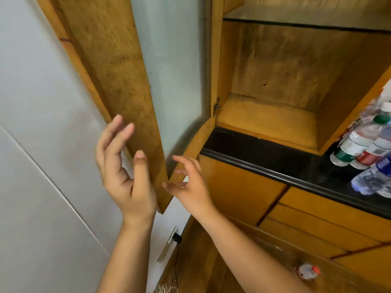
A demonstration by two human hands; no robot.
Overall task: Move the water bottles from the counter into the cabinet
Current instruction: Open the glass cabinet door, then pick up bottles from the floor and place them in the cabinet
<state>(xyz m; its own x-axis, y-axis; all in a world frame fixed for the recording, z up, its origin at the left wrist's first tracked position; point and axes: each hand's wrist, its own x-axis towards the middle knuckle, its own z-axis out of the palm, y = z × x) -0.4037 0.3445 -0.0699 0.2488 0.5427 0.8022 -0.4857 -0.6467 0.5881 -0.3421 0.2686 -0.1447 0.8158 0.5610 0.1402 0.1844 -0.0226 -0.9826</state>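
Labels on the bottles (359, 149) are too blurred to read; they stand on the black bench (264, 157). The wooden cabinet (275, 115) is open. Both grips are wide and hold nothing: left hand (122, 166) and right hand (188, 182) by the door (118, 81).

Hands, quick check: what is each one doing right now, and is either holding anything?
Left hand: open, fingers straight, beside the cabinet door, holding nothing.
Right hand: open, fingers loosely curled near the door's lower corner, holding nothing.

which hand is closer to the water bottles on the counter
Right. The right hand is by the door's bottom corner, well left of the water bottles; the left hand is farther left still.
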